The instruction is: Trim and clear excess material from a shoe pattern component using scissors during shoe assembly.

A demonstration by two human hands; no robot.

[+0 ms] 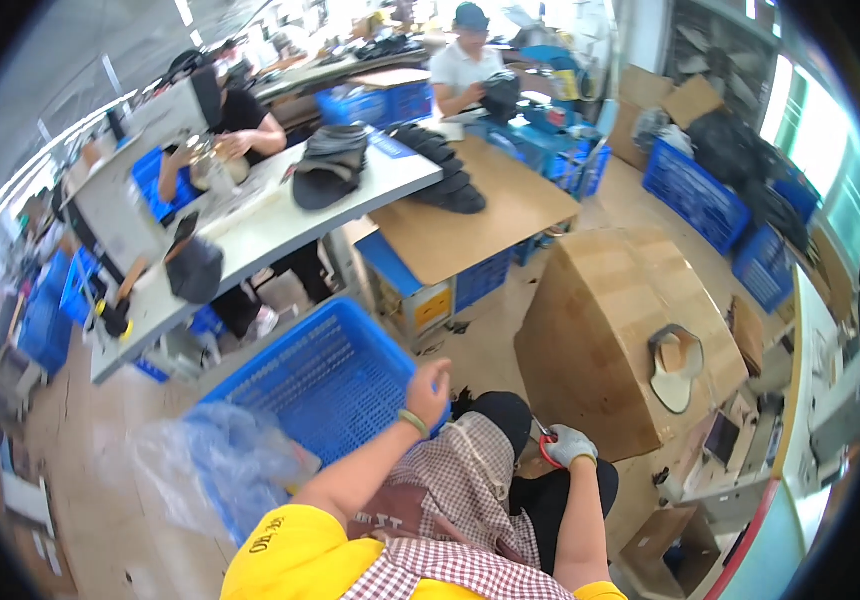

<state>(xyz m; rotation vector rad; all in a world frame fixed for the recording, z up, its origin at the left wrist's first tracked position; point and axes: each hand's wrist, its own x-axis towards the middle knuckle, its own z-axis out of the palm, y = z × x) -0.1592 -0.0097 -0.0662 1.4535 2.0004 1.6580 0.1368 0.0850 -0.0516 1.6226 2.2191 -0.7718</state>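
Observation:
My left hand (429, 390), bare with a band at the wrist, is by the right rim of a blue plastic basket (320, 385). Its fingers look loosely apart and nothing shows in them; whether it touches the rim I cannot tell. In a pale knitted glove, my right hand (574, 446) grips red-handled scissors (551, 447) above my lap, blades pointing up and left. A checked apron (460, 455) covers part of my dark trousers. Crumpled clear plastic (240, 460) hangs over the basket's near left side.
On a large cardboard box (590, 340) at right lies a shoe-upper-like piece (675, 368). Stacked dark pieces stand on a white table (260, 225) and beside a brown tabletop (490, 215). Two people work beyond. An opened carton (672, 548) sits low right.

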